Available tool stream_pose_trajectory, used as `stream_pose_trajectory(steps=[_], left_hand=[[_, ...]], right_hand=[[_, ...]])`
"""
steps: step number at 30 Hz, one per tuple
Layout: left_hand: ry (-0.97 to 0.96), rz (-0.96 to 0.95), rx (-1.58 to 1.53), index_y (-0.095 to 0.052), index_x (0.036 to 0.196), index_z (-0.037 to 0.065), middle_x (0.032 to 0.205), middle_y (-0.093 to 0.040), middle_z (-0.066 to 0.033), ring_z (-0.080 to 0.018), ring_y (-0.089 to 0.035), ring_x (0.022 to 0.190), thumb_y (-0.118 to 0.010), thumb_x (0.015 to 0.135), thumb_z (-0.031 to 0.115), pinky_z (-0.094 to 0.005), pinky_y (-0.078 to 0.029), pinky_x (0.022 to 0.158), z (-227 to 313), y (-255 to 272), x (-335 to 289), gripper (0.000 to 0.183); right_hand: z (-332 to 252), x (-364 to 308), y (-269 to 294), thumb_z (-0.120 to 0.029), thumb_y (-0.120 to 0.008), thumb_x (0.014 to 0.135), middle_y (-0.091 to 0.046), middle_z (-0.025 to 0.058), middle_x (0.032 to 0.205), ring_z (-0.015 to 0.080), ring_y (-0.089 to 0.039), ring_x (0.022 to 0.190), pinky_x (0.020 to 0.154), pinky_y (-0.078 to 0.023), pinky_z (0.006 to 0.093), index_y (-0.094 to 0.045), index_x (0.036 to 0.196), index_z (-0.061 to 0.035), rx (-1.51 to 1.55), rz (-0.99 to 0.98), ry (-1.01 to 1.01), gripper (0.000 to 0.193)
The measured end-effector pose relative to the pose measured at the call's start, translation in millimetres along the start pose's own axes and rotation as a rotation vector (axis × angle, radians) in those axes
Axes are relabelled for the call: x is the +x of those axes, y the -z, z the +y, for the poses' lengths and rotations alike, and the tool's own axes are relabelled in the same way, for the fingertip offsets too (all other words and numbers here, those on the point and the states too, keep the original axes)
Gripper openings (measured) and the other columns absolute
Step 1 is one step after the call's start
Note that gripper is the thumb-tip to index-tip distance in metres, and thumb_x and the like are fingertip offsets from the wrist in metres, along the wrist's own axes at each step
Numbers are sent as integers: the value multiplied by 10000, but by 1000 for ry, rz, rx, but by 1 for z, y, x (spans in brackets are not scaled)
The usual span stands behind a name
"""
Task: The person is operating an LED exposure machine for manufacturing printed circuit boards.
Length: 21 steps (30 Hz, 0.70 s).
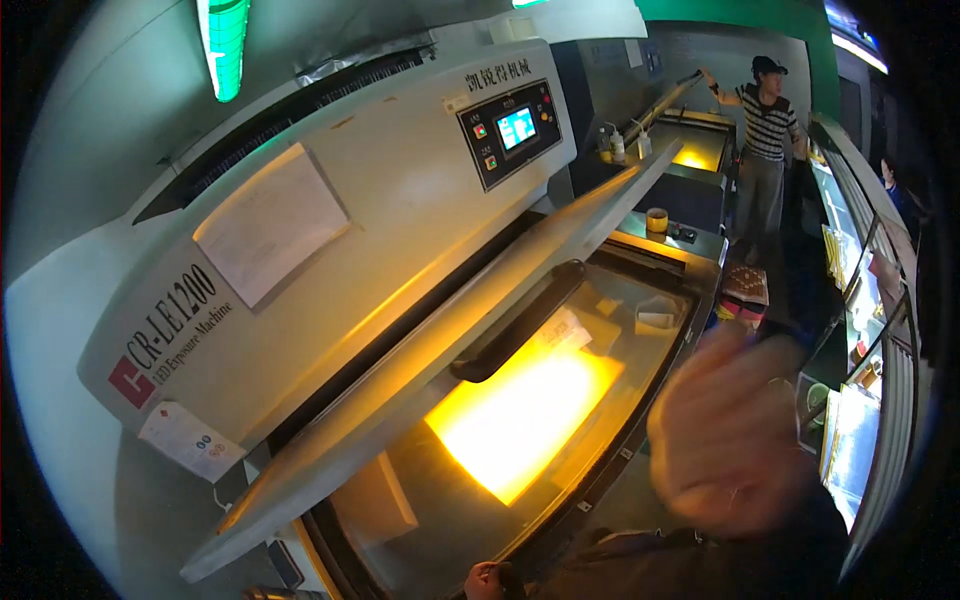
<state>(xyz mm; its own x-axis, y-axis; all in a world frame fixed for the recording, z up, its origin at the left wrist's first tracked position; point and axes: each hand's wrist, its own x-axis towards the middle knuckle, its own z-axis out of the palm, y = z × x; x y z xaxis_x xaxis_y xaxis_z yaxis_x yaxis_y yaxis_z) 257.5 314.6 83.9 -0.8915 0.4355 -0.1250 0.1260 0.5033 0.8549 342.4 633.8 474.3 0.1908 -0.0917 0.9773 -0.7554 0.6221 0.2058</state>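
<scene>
Smeared by motion, my right hand (725, 430) is raised in front of the exposure machine's near right corner, and its fingers cannot be made out. Only a small part of my left hand (484, 581) shows at the lower edge, close to the machine's front rim; its fingers are mostly hidden. Beyond both hands lies the glass bed (450, 510), with a bright yellow-white lit rectangle (530, 415) in it. Over the bed the long lid (370, 445) stands tilted up, with a black bar handle (520, 325) on its front.
The machine's pale housing (400, 180) carries a control panel (515, 130) and a taped paper sheet (270, 225). A brown cup (656, 220) stands past the bed. Farther back, a person in a striped top (765, 120) holds up another machine's lid (665, 105). Lit shelves (855, 440) line the right.
</scene>
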Motion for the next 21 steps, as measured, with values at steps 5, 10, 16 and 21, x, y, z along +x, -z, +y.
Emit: stream_pose_trajectory(steps=[5, 10, 16, 21], left_hand=[[47, 99, -370, -638, 996, 63, 908, -664, -91, -231, -631, 818, -539, 936, 221, -327, -499, 727, -43, 44, 11, 195], [111, -19, -386, -611, 1068, 36, 967, -649, -97, -192, -605, 806, -636, 875, 111, -314, -497, 745, -45, 96, -3, 209], [-142, -25, -96, -618, 1076, 19, 973, -658, -95, -187, -609, 850, -670, 861, 132, -299, -496, 777, -97, 132, -17, 248], [-147, -65, -31, -642, 1020, 11, 945, -674, -91, -169, -619, 856, -695, 837, 141, -301, -500, 780, -123, 156, -16, 231]], right_hand=[[-21, -267, -126, -234, -571, 918, -569, 106, 1149, 269, -558, 1050, 891, -450, 385, -512, 1269, -88, 505, -854, -873, 385], [-95, -364, -213, -316, -539, 918, -594, 160, 1139, 298, -582, 1058, 899, -468, 392, -499, 1294, -92, 938, -1315, -1398, 439], [-136, -373, -270, -473, -579, 867, -646, 230, 988, 357, -614, 901, 786, -486, 416, -635, 1052, -9, 775, -1382, -1263, 502], [-150, -430, -300, -305, -575, 826, -647, 219, 968, 365, -613, 878, 778, -487, 423, -640, 1021, -16, 829, -1347, -1267, 354]])
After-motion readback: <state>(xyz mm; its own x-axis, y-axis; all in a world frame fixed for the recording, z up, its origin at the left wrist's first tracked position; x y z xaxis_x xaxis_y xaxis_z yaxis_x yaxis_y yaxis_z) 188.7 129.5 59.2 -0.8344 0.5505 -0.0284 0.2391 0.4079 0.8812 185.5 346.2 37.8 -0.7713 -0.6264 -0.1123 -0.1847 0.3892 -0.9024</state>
